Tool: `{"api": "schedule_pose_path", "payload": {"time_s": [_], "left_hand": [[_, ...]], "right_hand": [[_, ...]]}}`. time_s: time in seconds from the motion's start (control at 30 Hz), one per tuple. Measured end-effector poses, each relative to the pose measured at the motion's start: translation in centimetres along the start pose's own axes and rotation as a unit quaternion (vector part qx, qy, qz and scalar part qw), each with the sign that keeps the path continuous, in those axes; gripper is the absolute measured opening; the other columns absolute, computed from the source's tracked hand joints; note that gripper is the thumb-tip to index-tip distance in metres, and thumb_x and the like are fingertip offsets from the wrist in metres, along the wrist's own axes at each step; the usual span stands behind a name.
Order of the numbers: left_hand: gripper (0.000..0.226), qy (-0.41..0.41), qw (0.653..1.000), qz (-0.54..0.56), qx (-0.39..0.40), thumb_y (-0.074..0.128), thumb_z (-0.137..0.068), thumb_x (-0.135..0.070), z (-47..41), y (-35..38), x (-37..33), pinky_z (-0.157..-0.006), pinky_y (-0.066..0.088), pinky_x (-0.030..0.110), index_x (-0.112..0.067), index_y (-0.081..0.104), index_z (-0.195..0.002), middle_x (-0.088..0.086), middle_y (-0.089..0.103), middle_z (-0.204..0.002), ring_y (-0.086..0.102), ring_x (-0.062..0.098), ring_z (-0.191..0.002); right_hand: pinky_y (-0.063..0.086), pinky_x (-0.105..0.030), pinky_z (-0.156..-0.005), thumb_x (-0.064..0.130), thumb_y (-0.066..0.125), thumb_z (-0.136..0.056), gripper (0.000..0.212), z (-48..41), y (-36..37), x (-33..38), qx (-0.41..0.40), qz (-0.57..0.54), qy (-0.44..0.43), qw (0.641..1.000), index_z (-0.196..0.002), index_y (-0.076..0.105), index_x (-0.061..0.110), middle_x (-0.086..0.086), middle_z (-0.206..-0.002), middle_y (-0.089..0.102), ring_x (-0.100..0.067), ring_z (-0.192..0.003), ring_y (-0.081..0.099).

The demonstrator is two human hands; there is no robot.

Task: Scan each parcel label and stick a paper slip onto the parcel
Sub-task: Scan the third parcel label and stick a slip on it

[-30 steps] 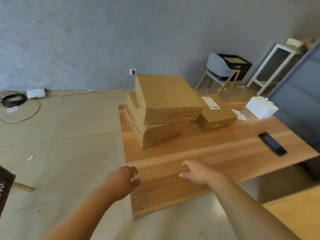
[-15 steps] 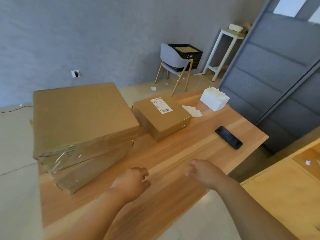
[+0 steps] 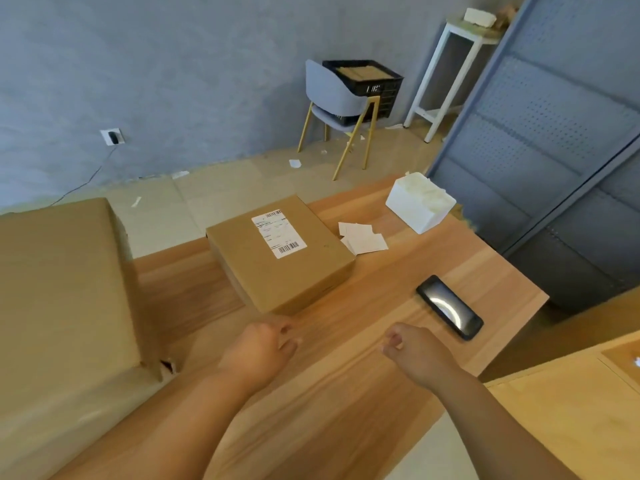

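Note:
A small brown parcel (image 3: 284,258) with a white shipping label (image 3: 278,233) lies mid-table. A stack of larger brown boxes (image 3: 62,289) fills the left. White paper slips (image 3: 363,239) lie just right of the small parcel. A black phone (image 3: 449,311) rests on the table's right side. My left hand (image 3: 258,349) hovers over the table just in front of the small parcel, fingers loosely curled, holding nothing. My right hand (image 3: 414,353) hovers left of the phone, also loosely curled and empty.
A white foam box (image 3: 419,206) sits at the wooden table's (image 3: 346,393) far right corner. Behind stand a grey chair (image 3: 337,105), a black crate (image 3: 374,84) and a white stand (image 3: 446,74). A grey panel (image 3: 554,140) rises at the right.
The view has swung right and closer to the table. Both hands moved forward, nearer the small parcel and the phone; they still hold nothing.

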State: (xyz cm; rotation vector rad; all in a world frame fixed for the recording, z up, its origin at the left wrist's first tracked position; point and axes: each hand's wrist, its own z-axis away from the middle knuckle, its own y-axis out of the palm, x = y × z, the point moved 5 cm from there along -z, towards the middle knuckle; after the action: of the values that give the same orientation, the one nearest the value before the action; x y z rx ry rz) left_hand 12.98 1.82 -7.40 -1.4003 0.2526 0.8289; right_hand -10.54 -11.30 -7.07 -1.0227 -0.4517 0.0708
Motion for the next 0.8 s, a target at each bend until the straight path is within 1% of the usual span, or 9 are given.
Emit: {"api": "schedule_pose_path", "payload": {"time_s": [0.1, 0.2, 0.3, 0.37, 0.43, 0.53, 0.67, 0.73, 0.8], "left_hand": [[0.04, 0.02, 0.995, -0.035, -0.09, 0.054, -0.091, -0.036, -3.3, 0.8, -1.7, -0.096, 0.033, 0.026, -0.021, 0.051, -0.127, 0.0, 0.05, -0.125, 0.042, 0.02, -0.116], [0.048, -0.012, 0.988, -0.042, -0.147, 0.058, -0.089, -0.034, -6.4, 2.3, -3.1, -0.104, 0.029, 0.032, -0.021, 0.045, -0.133, 0.002, 0.042, -0.136, 0.031, 0.025, -0.124], [0.068, -0.093, 0.983, -0.057, -0.148, 0.056, -0.089, -0.036, -8.9, 4.5, -3.4, -0.115, 0.016, 0.04, -0.024, 0.022, -0.147, 0.0, 0.016, -0.155, 0.004, 0.028, -0.142], [0.074, -0.148, 0.977, -0.088, -0.129, 0.051, -0.09, -0.041, -10.2, 5.9, -3.1, -0.115, 0.001, 0.044, -0.025, 0.008, -0.149, -0.005, -0.001, -0.158, -0.013, 0.029, -0.143], [0.077, -0.189, 0.968, -0.125, -0.109, 0.048, -0.091, -0.043, -10.7, 6.9, -2.8, -0.114, -0.007, 0.045, -0.024, 0.001, -0.149, -0.008, -0.008, -0.158, -0.016, 0.029, -0.142], [0.076, -0.209, 0.959, -0.145, -0.124, 0.049, -0.09, -0.043, -10.7, 7.5, -3.0, -0.115, -0.004, 0.046, -0.024, 0.007, -0.149, -0.009, -0.001, -0.158, -0.008, 0.03, -0.143], [0.064, -0.201, 0.963, -0.118, -0.134, 0.054, -0.088, -0.041, -9.8, 7.9, -4.9, -0.114, 0.014, 0.044, -0.023, 0.029, -0.144, -0.008, 0.021, -0.152, 0.01, 0.029, -0.14], [0.054, -0.193, 0.966, -0.103, -0.139, 0.058, -0.087, -0.036, -8.8, 8.3, -6.4, -0.11, 0.024, 0.041, -0.021, 0.043, -0.136, -0.005, 0.037, -0.144, 0.021, 0.027, -0.135], [0.039, -0.185, 0.966, -0.109, -0.145, 0.061, -0.086, -0.03, -7.8, 8.9, -8.1, -0.1, 0.038, 0.044, -0.018, 0.058, -0.122, -0.001, 0.052, -0.127, 0.036, 0.031, -0.124]], "right_hand": [[0.047, -0.025, -0.071, 0.047, 0.057, -0.089, 0.035, -3.7, -1.5, -2.5, 0.001, 0.01, -0.026, 1.0, -0.117, 0.058, 0.025, 0.013, -0.1, 0.061, -0.008, -0.087, 0.057], [0.046, -0.027, -0.071, 0.044, 0.056, -0.09, 0.034, -7.5, -3.0, -4.7, 0.025, 0.027, -0.052, 0.998, -0.118, 0.058, 0.025, 0.014, -0.097, 0.059, -0.009, -0.087, 0.058], [0.052, -0.032, -0.076, 0.042, 0.053, -0.093, 0.03, -10.8, -4.2, -6.2, 0.055, 0.052, -0.081, 0.994, -0.117, 0.057, 0.026, 0.014, -0.101, 0.06, -0.009, -0.089, 0.059], [0.054, -0.037, -0.079, 0.044, 0.052, -0.094, 0.027, -12.6, -5.1, -6.7, 0.059, 0.055, -0.108, 0.991, -0.114, 0.058, 0.026, 0.013, -0.101, 0.061, -0.01, -0.089, 0.06], [0.054, -0.036, -0.08, 0.045, 0.052, -0.093, 0.026, -14.0, -5.8, -7.1, 0.061, 0.046, -0.13, 0.989, -0.111, 0.058, 0.027, 0.013, -0.101, 0.063, -0.009, -0.09, 0.06], [0.053, -0.03, -0.079, 0.045, 0.053, -0.093, 0.024, -15.4, -6.2, -7.8, 0.061, 0.03, -0.149, 0.986, -0.11, 0.059, 0.029, 0.017, -0.1, 0.062, -0.005, -0.092, 0.058], [0.048, -0.021, -0.066, 0.043, 0.053, -0.093, 0.018, -16.4, -6.6, -9.3, 0.04, 0.026, -0.156, 0.987, -0.105, 0.059, 0.031, 0.023, -0.092, 0.057, 0.001, -0.084, 0.056], [0.044, -0.018, -0.059, 0.043, 0.054, -0.092, 0.015, -16.7, -7.0, -10.4, 0.017, 0.023, -0.152, 0.988, -0.1, 0.06, 0.032, 0.023, -0.087, 0.056, 0.004, -0.077, 0.054], [0.044, -0.021, -0.055, 0.042, 0.054, -0.092, 0.013, -16.9, -7.4, -11.6, -0.009, 0.024, -0.139, 0.99, -0.096, 0.061, 0.032, 0.023, -0.082, 0.056, 0.004, -0.071, 0.053]]}}
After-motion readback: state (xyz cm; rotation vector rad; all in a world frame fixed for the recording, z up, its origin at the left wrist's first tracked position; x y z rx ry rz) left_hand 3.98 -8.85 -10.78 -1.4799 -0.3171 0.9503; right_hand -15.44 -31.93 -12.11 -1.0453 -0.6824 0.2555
